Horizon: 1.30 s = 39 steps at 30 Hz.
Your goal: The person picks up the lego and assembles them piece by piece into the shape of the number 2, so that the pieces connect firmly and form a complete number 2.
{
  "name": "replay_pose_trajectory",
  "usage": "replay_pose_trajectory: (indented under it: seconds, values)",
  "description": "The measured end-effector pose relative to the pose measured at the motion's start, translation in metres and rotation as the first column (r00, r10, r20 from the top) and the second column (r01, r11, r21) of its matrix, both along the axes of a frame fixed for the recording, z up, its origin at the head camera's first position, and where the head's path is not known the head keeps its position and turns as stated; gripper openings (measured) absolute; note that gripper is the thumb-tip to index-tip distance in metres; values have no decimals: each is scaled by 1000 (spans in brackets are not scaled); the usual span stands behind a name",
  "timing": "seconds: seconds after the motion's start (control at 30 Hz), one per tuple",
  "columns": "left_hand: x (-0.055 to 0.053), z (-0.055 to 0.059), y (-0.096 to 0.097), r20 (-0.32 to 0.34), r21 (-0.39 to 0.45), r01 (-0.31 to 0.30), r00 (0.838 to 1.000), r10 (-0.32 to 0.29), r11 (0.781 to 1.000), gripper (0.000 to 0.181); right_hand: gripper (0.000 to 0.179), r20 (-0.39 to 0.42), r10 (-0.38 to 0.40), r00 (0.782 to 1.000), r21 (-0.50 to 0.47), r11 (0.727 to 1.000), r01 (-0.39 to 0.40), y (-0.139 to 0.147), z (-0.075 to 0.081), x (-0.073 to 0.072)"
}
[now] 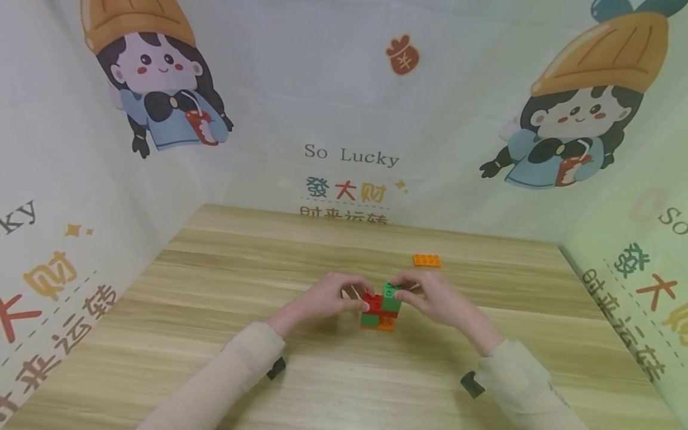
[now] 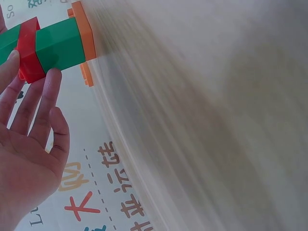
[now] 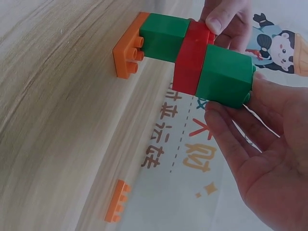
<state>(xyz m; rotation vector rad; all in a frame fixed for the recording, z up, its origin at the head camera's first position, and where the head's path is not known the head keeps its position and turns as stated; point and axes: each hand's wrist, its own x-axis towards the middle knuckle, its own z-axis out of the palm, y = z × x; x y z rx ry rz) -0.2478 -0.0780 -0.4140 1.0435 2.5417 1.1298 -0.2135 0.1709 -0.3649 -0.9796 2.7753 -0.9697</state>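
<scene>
A small stack of toy building bricks stands on the table. At its bottom lies an orange plate brick (image 1: 386,325), with a lower green brick (image 3: 165,37) on one end. A red brick (image 3: 191,62) spans above that, and an upper green brick (image 3: 225,76) sits on the red one's right end. My left hand (image 1: 334,294) pinches the red brick between thumb and fingers; one fingertip touches near the lower green brick (image 2: 60,44). With thumb and fingertips, my right hand (image 1: 434,297) grips the upper green brick from its right and far sides.
A second orange plate brick (image 1: 427,260) lies loose on the wooden table (image 1: 258,263), beyond my right hand. Printed cloth (image 1: 269,119) hangs behind the table and along both sides. Dark straps (image 1: 472,384) show below both sleeves.
</scene>
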Motion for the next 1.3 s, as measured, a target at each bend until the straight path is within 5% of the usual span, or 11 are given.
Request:
replay_pose_trajectory:
  seconds: [1.3]
  values:
    - [6,0,-2,49,7,-46,998,46,999,23,26,-165,26,986,-13,1000,-28,3,-13,0]
